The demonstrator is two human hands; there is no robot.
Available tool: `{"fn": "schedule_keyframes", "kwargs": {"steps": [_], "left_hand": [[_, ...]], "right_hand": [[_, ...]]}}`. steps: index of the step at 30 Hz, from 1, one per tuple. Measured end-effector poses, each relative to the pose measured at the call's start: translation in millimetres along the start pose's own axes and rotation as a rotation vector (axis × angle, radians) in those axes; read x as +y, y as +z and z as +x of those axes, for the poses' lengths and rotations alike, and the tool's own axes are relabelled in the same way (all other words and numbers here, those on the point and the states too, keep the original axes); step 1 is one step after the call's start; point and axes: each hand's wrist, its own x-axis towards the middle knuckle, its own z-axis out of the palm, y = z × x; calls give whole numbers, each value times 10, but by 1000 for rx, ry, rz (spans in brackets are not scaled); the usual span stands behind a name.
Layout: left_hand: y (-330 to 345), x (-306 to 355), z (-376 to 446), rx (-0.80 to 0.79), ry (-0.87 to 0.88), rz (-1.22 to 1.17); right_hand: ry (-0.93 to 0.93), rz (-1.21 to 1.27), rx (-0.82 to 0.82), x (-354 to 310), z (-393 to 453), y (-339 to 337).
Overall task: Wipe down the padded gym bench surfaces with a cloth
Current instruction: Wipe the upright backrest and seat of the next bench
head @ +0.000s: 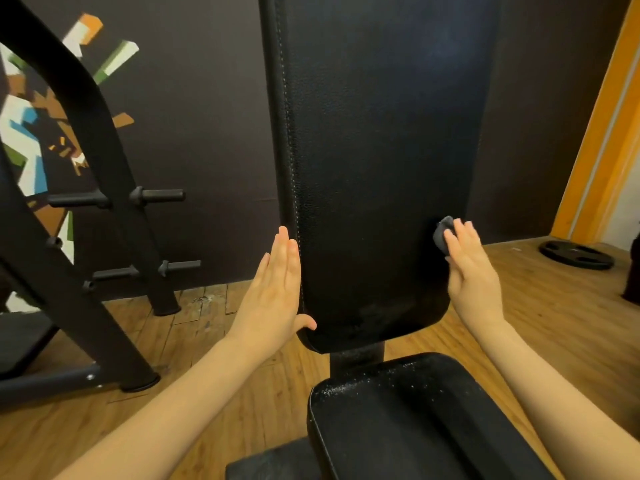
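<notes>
Right hand (471, 268) grips cloth (442, 233) against backrest (374, 150); left hand (277, 289) lies flat, fingers straight, on its edge

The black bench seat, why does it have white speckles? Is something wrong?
Yes: white specks dot the back edge of the black padded seat, like droplets or dust not yet wiped. Nearby, the wooden floor looks scuffed beside the black rack's foot.
</notes>
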Motion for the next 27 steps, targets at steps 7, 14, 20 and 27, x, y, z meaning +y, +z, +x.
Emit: {"fn": "schedule_keyframes", "kwargs": {"steps": [7,14,20,27], "left_hand": [[6,8,13,-1,5,16],[-41,-83,-22,-95,62,128],[-64,-134,-42,-123,81,167],[-38,-86,-35,-94,80,132]], "right_hand": [[80,-5,-158,214,-688,189],[-354,143,-91,-737,-293,96],[-492,63,-124,-1344,-244,539],[-690,-124,-319,-1071,-789,559]]}}
